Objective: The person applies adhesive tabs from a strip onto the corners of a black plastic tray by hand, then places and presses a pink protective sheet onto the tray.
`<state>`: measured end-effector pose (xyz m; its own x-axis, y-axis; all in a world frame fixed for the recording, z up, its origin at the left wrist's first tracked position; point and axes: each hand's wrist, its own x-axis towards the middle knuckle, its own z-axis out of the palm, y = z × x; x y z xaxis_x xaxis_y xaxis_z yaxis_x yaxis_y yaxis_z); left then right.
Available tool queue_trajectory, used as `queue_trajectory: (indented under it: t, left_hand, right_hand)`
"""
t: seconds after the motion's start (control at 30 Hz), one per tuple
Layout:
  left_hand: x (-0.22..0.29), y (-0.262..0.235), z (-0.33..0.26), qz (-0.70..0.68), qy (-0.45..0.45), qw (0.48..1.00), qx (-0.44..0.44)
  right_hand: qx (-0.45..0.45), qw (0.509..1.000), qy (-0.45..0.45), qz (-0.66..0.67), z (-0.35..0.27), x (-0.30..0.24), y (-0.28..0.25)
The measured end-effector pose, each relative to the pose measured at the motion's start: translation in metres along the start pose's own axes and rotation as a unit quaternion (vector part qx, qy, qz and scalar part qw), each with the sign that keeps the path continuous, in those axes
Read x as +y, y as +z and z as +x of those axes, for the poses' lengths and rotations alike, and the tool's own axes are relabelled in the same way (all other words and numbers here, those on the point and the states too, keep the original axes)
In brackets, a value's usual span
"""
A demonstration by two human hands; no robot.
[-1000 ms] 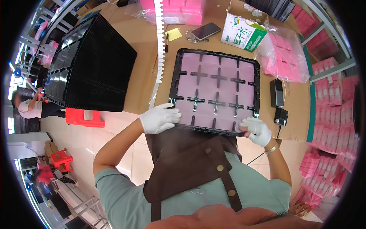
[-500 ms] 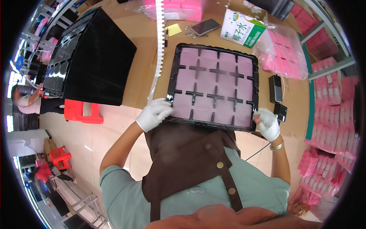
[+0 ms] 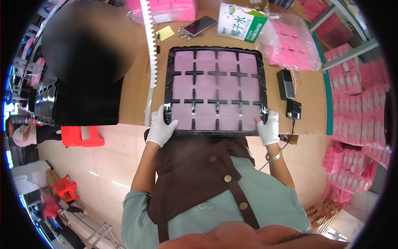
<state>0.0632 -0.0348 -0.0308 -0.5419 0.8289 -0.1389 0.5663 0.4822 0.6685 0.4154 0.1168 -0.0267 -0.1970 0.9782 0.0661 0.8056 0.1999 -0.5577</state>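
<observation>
A black plastic tray (image 3: 169, 85) lies at the near edge of the table, squared up in front of me. Flat pink pieces (image 3: 205, 85) fill its compartments, between black cross-shaped dividers. My left hand (image 3: 161, 128), in a white glove, is closed on the tray's near left corner, thumb over the rim. On the opposite side my right hand (image 3: 268, 128) grips the near right corner; its glove leaves the thumb tip bare. The fingers under both rims are partly hidden.
A tall stack of black trays (image 3: 89, 103) stands left, partly blurred. A white toothed strip (image 3: 150, 45) runs beside the tray. Behind are a phone (image 3: 200, 25), a carton (image 3: 240, 23) and bagged pink pieces (image 3: 290, 45). A black device (image 3: 286, 85) with a cable sits right.
Both hands have moved from loosely beside the tray's near corners to a grip on its sides. The tray has turned slightly and now sits straighter. The view has shifted to the right.
</observation>
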Motion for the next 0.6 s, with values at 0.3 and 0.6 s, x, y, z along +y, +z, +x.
queue_trajectory:
  t: [0.3,0.6]
  left_hand:
    - [0.021,0.004,0.002,0.038,-0.024,0.999,0.000]
    - [0.051,-0.084,-0.036,-0.330,0.008,0.919,0.217]
  right_hand:
    - [0.085,0.994,0.014,0.064,0.002,0.009,0.010]
    - [0.098,0.901,-0.052,0.419,0.004,-0.056,-0.034]
